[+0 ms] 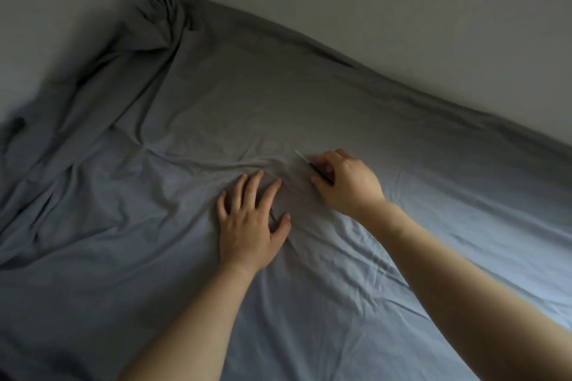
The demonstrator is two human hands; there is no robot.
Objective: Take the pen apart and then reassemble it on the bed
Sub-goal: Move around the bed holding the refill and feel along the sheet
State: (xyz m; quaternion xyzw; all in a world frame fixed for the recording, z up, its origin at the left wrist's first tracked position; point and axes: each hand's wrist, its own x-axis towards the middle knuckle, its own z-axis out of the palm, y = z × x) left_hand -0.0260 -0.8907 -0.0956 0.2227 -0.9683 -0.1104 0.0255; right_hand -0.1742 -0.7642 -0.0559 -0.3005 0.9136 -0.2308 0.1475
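Observation:
A thin pen (pixel 306 161) with a pale tip and a dark body lies on the blue-grey bed sheet (pixel 185 120), pointing up and to the left. My right hand (pixel 346 182) is curled over its lower end, with fingers and thumb closed around the dark part. Most of the pen's body is hidden under that hand. My left hand (pixel 253 219) rests flat on the sheet just to the left, fingers spread, holding nothing. A small dark thing shows between its thumb and forefinger; I cannot tell what it is.
The sheet is creased around both hands and bunched into a heap at the far left corner (pixel 158 22). A pale wall (pixel 402 9) runs along the bed's far edge. Light falls on the sheet at the right.

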